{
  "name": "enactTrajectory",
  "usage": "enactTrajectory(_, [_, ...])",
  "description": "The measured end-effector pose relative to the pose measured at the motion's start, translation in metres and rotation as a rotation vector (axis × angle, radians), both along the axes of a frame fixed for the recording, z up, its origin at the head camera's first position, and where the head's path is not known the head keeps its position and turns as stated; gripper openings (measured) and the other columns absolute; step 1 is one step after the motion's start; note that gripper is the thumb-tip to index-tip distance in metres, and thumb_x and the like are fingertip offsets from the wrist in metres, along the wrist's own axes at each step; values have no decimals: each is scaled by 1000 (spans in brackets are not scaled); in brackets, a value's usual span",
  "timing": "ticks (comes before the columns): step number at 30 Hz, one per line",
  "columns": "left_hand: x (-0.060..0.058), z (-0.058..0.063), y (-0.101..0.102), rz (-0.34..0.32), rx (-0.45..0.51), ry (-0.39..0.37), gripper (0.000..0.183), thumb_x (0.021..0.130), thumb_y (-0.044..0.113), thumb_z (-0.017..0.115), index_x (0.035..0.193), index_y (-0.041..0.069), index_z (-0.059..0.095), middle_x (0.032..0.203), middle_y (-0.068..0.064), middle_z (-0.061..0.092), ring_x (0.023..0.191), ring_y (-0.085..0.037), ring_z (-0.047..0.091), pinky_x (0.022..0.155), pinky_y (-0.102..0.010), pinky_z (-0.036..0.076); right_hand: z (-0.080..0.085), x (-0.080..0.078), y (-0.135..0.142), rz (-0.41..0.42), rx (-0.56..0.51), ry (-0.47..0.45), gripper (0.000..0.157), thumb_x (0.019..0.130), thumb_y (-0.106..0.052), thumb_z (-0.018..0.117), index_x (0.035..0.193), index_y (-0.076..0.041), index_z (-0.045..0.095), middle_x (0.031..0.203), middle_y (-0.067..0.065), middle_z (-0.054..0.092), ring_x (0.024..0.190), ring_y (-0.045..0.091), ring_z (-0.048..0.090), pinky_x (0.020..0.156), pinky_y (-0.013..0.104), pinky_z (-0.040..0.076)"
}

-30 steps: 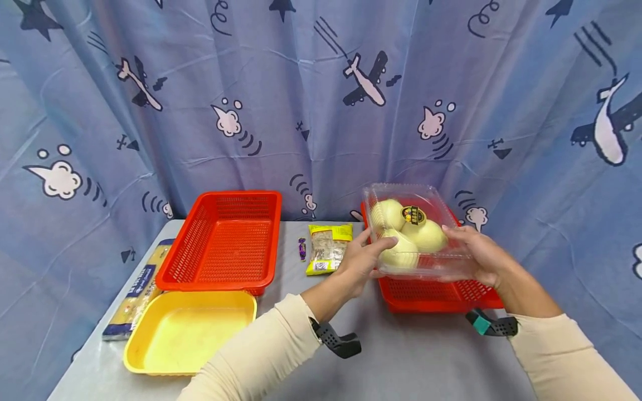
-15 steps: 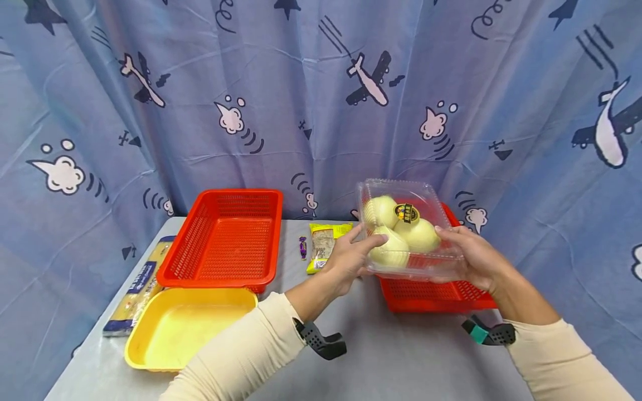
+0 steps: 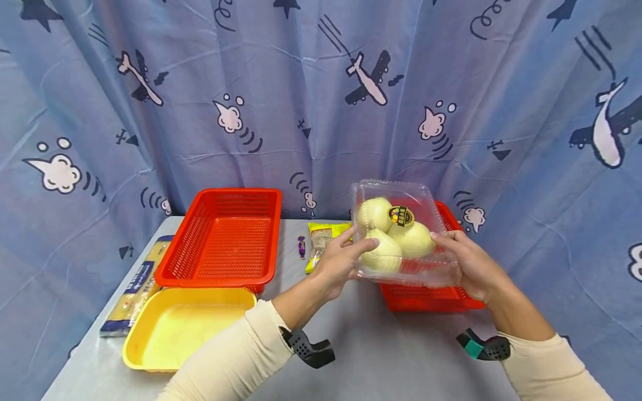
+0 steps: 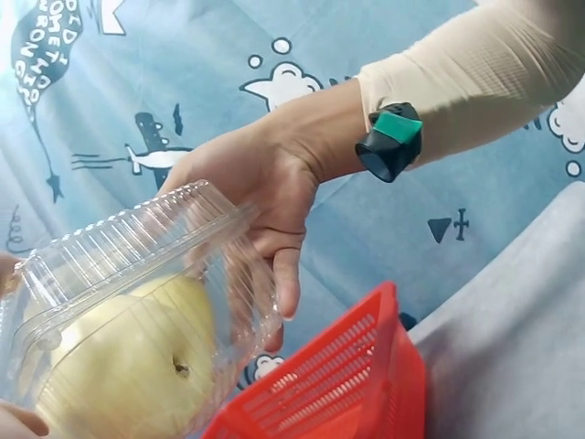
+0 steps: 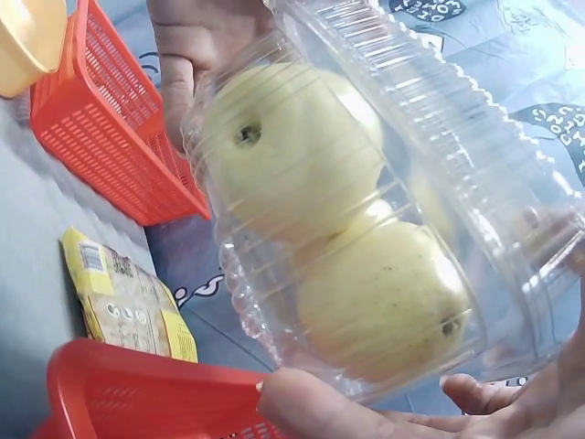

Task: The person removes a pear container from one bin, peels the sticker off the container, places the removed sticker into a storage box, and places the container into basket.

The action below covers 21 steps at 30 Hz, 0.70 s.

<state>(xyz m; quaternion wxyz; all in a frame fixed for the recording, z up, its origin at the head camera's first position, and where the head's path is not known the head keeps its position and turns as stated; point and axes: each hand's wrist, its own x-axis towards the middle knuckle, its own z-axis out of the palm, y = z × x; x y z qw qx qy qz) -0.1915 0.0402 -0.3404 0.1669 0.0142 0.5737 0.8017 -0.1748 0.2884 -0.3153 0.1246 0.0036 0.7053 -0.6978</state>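
Note:
Both hands hold a clear plastic clamshell box (image 3: 431,267) above the right red basket (image 3: 421,301). Inside lie three pale yellow-green apples or pears (image 3: 413,239), under a black and gold label (image 3: 401,216). My left hand (image 3: 338,259) grips the box's left side, thumb on top. At the opposite side my right hand (image 3: 471,264) grips it likewise, its fingers partly hidden beneath. In the right wrist view two of the fruits (image 5: 292,146) show through the ribbed wall, and the left wrist view shows the right hand (image 4: 251,178) around the box's end.
Left on the table stand another red basket (image 3: 236,245) and a yellow tray (image 3: 195,323), with a long blue-and-gold packet (image 3: 135,289) beside them. A small purple wrapped candy (image 3: 301,247) and a yellow packet (image 3: 321,239) lie between the baskets. A blue curtain (image 3: 311,111) hangs behind.
The clamshell box has shifted slightly to the left with both hands still gripping it. It now partly covers the yellow packet's side, and the left hand overlaps that packet more.

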Motion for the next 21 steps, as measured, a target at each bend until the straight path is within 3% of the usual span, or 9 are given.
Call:
enactTrajectory(6, [4,-2,-9,-13,7,7,74,83,28,74,148,17,40,134,-13,49,108,-28,57,90,-46,48,-4,8,-8,1,-2,45,26,100,-36,51,108,-15,39,110,9,44,89,26,65,74,43,55])
enactTrajectory(12, [10,-4,-17,-12,17,-3,74,84,25,75,148,16,40,138,-14,45,115,-32,54,88,-45,49,-10,16,-13,7,10,91,24,101,-34,49,113,-16,38,111,7,49,90,27,65,74,41,55])
enactTrajectory(21, [15,-15,-29,-6,41,-21,74,85,23,74,149,12,39,131,-17,49,114,-33,53,87,-47,50,-19,25,-24,7,0,125,28,101,-31,48,118,-13,35,114,10,51,91,28,66,75,42,55])
